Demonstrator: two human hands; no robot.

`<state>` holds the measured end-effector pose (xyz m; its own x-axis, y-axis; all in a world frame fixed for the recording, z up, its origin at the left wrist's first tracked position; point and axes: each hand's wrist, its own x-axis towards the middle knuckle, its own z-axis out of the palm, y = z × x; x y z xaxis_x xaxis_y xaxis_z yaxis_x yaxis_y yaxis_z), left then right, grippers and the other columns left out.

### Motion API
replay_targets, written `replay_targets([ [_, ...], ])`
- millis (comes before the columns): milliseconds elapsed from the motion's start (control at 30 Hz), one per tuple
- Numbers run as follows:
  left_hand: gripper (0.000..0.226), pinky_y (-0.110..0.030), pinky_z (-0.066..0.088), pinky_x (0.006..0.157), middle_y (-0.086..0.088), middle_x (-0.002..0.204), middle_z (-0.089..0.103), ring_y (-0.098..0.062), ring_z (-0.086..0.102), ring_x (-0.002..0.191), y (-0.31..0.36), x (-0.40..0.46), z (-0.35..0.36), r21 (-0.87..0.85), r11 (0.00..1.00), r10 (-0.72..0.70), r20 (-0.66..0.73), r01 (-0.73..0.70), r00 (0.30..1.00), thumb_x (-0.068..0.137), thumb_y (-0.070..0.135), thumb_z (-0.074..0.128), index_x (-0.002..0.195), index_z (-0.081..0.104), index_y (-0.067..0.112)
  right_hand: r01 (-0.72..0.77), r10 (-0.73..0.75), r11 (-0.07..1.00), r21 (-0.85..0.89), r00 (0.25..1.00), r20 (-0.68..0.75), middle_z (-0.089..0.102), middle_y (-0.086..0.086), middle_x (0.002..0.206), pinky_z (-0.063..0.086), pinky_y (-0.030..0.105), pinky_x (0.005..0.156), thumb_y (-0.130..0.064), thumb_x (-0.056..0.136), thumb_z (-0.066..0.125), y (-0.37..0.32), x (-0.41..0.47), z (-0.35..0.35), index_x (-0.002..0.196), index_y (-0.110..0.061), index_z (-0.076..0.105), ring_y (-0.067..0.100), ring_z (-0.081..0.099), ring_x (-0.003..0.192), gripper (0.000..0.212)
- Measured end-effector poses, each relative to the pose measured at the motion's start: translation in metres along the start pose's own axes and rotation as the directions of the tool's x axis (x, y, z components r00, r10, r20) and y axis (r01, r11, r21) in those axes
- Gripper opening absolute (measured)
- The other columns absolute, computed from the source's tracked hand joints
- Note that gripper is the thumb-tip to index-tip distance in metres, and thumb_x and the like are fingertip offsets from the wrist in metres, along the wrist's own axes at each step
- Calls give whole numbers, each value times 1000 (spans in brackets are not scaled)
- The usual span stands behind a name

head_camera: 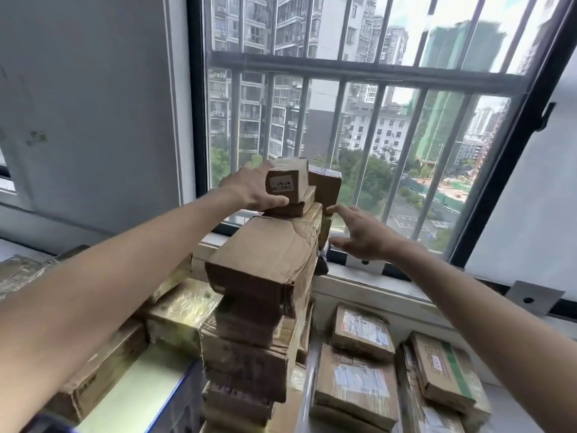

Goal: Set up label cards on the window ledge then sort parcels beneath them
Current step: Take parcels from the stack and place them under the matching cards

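The small top box (288,181) on the tall stack carries a white sticker facing the camera, with dark characters that look like "UN 14" on its upper line (the lower line is too smeared to read). Nearer, on the right, the flat parcels (359,335) bear printed white shipping labels, but their print is too small and blurred to make out. One parcel at far right (446,367) shows a green stripe beside a label, equally unreadable.
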<state>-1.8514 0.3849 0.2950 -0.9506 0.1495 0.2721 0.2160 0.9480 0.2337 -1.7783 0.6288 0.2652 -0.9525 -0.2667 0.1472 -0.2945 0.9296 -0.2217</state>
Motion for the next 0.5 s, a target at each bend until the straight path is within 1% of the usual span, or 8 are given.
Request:
replay_targets([
  [67,96,-46,44,99,-18,147,40,-37,47,129,4,22,6,-1,999,-44,5,44,999,77,73,64,153,21,34,5,-5,1000,16,1000,-1,43,11,147,34,35,110,-29,96,65,12,15,0,152,-20,32,28,43,133,67],
  [167,106,-51,41,106,-20,154,30,-41,42,135,9,53,18,-27,994,-109,-6,109,994,71,79,63,155,18,33,3,-3,999,36,1000,5,42,11,148,33,35,111,-30,95,66,30,36,3,153,-20,32,27,43,134,67],
  [267,118,-55,39,109,-21,160,22,-45,35,140,15,77,32,-60,987,-151,-16,149,988,61,92,55,155,15,35,-3,2,999,36,1000,31,42,13,148,32,34,111,-30,95,66,48,50,9,152,-19,33,27,40,135,67],
  [333,123,-56,42,106,-21,160,23,-45,37,138,19,88,40,-80,983,-170,-32,167,985,55,98,49,155,15,35,-3,2,1000,29,999,44,42,13,149,31,34,111,-30,95,66,59,56,13,151,-18,34,28,39,136,66],
  [400,119,-54,46,102,-20,160,23,-44,41,136,24,95,47,-89,979,-190,-55,185,980,60,95,51,155,16,33,-11,9,999,32,999,46,42,14,149,32,33,109,-30,95,67,69,60,15,151,-18,34,28,41,135,66],
  [500,105,-52,45,99,-19,160,21,-43,45,132,33,99,52,-81,972,-228,-114,220,967,73,81,60,154,19,30,-19,18,999,30,999,43,43,13,148,34,34,109,-31,94,67,78,65,17,151,-18,34,29,43,133,67],
])
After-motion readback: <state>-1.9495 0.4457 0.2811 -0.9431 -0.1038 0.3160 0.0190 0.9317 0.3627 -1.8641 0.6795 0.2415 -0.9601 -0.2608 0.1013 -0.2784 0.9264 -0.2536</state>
